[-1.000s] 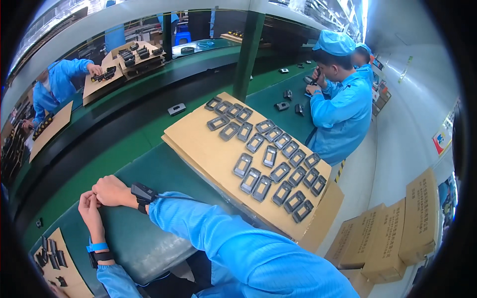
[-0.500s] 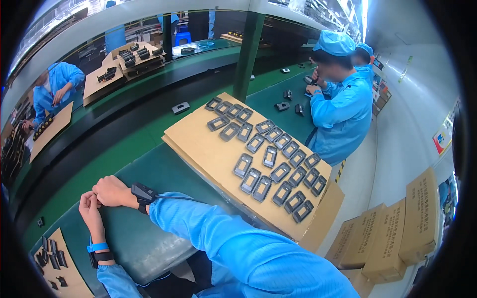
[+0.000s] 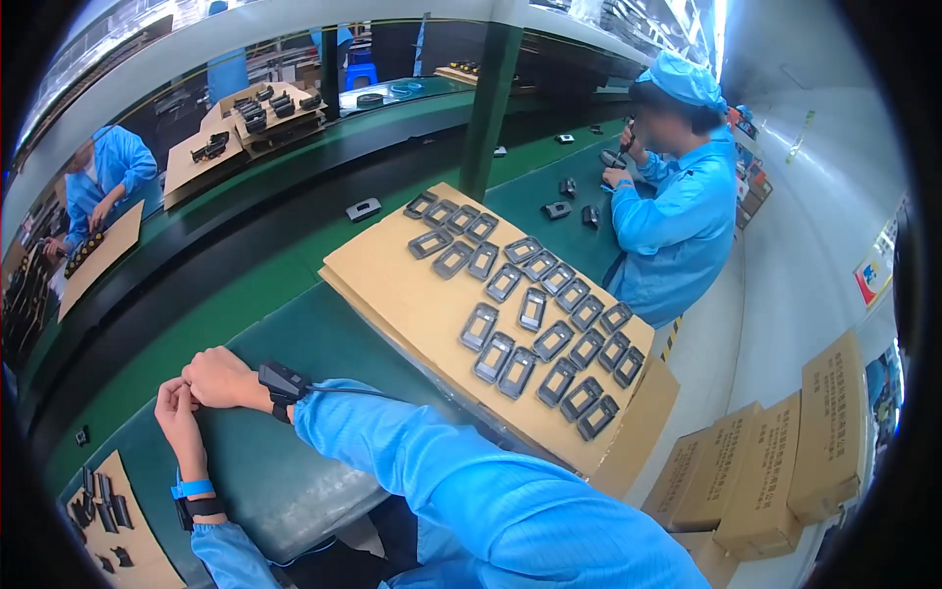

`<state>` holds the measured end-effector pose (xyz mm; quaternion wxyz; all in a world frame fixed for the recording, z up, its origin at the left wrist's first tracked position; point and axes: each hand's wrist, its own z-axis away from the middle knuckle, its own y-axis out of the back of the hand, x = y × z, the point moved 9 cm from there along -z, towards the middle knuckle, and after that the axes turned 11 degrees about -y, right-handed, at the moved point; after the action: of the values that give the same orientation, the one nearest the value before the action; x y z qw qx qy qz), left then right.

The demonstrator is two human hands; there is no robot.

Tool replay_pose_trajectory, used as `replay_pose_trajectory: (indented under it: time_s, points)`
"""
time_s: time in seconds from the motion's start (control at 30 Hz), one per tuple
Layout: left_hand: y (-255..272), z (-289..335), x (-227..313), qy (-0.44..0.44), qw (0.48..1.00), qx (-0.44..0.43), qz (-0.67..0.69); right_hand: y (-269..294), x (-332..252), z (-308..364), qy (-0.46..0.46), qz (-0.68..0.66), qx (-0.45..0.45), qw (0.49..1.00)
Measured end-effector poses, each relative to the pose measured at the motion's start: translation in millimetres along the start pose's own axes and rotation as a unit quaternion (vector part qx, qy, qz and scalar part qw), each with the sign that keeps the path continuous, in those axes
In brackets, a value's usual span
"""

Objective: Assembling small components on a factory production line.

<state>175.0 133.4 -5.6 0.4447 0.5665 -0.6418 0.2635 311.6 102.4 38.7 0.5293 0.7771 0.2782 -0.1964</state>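
Note:
Both my hands meet over the green tabletop point(image 3: 314, 344) at the left. My right hand point(image 3: 222, 378) is closed in a loose fist, its back upward, with a black device strapped at the wrist. Against it lies my left hand point(image 3: 178, 416), its fingers bent and drawn together by the right hand's fingers. Whatever they hold, if anything, is hidden between them. A blue band and a black strap point(image 3: 204, 506) circle my left wrist. Nearest to the left hand is a cardboard sheet point(image 3: 147, 535) with several small black parts point(image 3: 102, 501).
To the right, a cardboard sheet point(image 3: 373, 275) bears several dark frame-shaped housings point(image 3: 533, 308). Behind runs a green conveyor point(image 3: 265, 280) carrying a grey housing point(image 3: 363, 209). A green post point(image 3: 491, 113) rises behind the sheet. A co-worker in blue point(image 3: 677, 196) handles a part. Cartons point(image 3: 765, 481) stand at right.
My hands stay where they were. The grey housing on the conveyor has shifted slightly right. The co-worker at the right has moved their head and upper body a little to the right.

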Motion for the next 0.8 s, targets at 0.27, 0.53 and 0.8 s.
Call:
replay_pose_trajectory:
  time_s: [0.27,0.53,0.8]
  points:
    - [-1.4,-0.3,2.6,0.000,1.000,0.002,-0.001,0.6,0.1,-0.8,0.004,-0.008,0.009,1.000]
    - [-1.9,0.1,4.4,0.004,1.000,-0.006,0.001,2.9,-1.9,0.8,0.005,-0.002,0.007,1.000]
    - [-3.7,-0.3,4.1,0.001,1.000,-0.008,0.005,2.3,-0.8,0.5,0.010,0.003,0.010,1.000]
